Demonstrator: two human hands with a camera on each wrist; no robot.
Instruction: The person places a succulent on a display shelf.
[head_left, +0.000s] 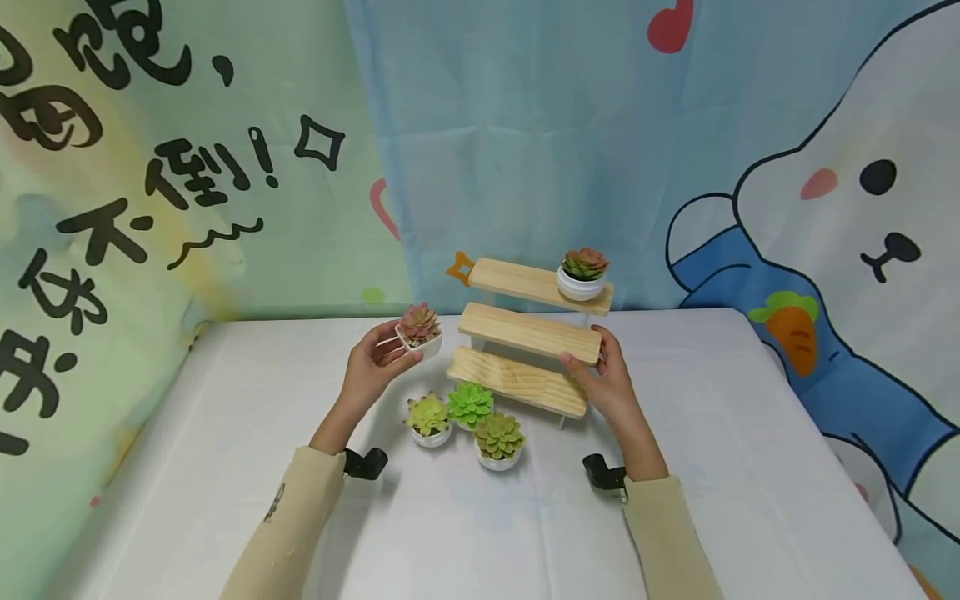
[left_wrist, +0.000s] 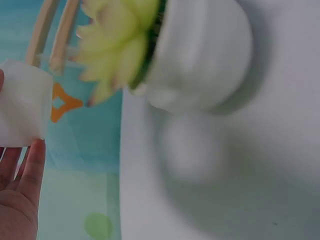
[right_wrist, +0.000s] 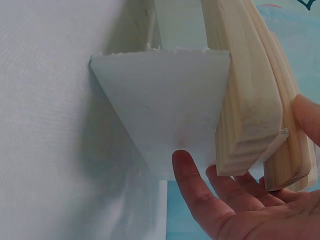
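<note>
Between the thumb and fingers of your left hand (head_left: 372, 360), a potted pink succulent (head_left: 420, 327) is pinched above the worktop (head_left: 210, 467), just left of the three-tier wooden stand (head_left: 528, 331). The fingertips seem to carry most of it and the pot tilts a little, so a small slip could drop it or spill its filling. Your right hand (head_left: 609, 379) grips the stand's right end about the middle board (head_left: 510, 325); tugging or pressing there could slide or tip the frame, since no anchor shows. That would endanger the red-green succulent (head_left: 583, 275) near the right end of the top board (head_left: 513, 277), with the furthest to fall. Nearer you, the yellow-green succulent (head_left: 428, 415), bright green succulent (head_left: 470, 404) and olive-green succulent (head_left: 498, 437) crowd together; a low sweep of your left arm could topple them.
</note>
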